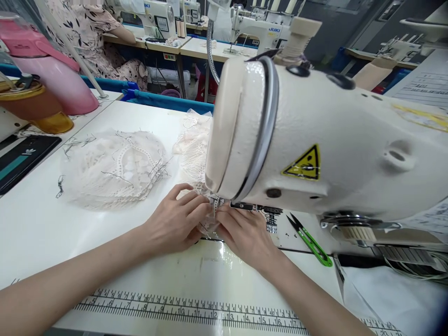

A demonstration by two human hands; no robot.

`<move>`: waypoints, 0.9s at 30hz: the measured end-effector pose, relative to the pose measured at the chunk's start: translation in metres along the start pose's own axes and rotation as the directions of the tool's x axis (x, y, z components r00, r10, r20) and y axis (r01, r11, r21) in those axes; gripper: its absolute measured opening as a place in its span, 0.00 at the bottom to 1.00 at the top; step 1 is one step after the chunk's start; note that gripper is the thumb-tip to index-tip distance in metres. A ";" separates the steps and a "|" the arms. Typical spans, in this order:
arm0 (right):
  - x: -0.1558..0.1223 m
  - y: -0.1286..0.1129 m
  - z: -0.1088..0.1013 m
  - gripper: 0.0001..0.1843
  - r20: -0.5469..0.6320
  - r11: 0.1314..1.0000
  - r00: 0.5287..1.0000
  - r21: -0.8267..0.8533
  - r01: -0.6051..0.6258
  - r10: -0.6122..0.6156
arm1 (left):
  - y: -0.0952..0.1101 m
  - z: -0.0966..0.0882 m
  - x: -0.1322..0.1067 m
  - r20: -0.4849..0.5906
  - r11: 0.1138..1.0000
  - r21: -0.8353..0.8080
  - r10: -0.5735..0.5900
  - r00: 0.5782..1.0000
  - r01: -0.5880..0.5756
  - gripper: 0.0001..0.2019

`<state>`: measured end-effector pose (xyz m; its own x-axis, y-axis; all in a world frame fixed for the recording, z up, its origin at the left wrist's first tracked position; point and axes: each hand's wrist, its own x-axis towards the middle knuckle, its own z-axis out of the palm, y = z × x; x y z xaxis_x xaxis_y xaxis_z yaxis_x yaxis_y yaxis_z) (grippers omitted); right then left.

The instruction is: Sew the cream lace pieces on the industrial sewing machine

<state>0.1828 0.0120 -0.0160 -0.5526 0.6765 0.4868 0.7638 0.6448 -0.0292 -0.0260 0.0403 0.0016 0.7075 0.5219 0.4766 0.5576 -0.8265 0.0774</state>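
Observation:
Both hands work close together under the head of a white sewing machine (297, 121). Between them lies a small piece of sheer lace fabric (209, 227) with a strip of holed trim. My left hand (180, 217) has its fingers bent and pressed together on the fabric's left side. On the right side my right hand (247, 233) pinches the same fabric near the presser foot, its fingertips partly hidden by the machine. More cream lace (194, 149) runs behind the needle area. The needle itself is hidden from view.
A pile of lace pieces (119, 172) with loose dark threads lies left. Green thread snips (311, 242) rest beside the machine. A phone (26, 161), a pink bottle (56, 70) and a brown container (35, 105) stand far left. A printed ruler (196, 313) crosses the front edge. Another person (94, 42) sits beyond.

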 end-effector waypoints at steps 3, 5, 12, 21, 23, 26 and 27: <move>0.001 -0.001 -0.002 0.09 0.026 0.994 1.000 0.109 0.001 -0.004 | -0.001 0.000 -0.001 0.002 0.999 -0.050 0.001 1.000 -0.001 0.08; 0.001 -0.002 -0.003 0.09 0.010 0.987 0.999 0.160 0.032 -0.034 | -0.001 0.000 -0.001 -0.003 0.998 -0.056 0.030 1.000 -0.030 0.06; 0.008 -0.005 -0.010 0.04 -0.149 0.953 0.979 0.248 0.176 -0.142 | 0.001 -0.001 0.001 -0.043 0.997 -0.034 0.074 0.996 -0.075 0.09; 0.004 -0.001 -0.010 0.09 -0.100 0.925 0.965 0.277 0.261 -0.243 | 0.001 -0.002 -0.001 0.065 0.987 -0.037 0.157 0.985 -0.155 0.12; 0.003 -0.002 -0.009 0.09 -0.091 0.929 0.968 0.271 0.252 -0.236 | -0.002 0.001 -0.002 0.154 0.989 -0.079 0.133 0.979 -0.122 0.19; 0.004 -0.003 -0.010 0.08 -0.117 0.930 0.965 0.261 0.259 -0.236 | -0.004 0.002 -0.004 0.230 0.992 -0.090 0.110 0.967 -0.091 0.23; 0.005 -0.004 -0.011 0.08 -0.127 0.931 0.963 0.251 0.263 -0.238 | -0.005 0.002 -0.004 0.239 0.992 -0.088 0.110 0.965 -0.091 0.23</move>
<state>0.1810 0.0088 -0.0041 -0.6714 0.4528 0.5866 0.4820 0.8682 -0.1184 -0.0306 0.0427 -0.0026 0.8476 0.4629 0.2594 0.4502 -0.8861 0.1100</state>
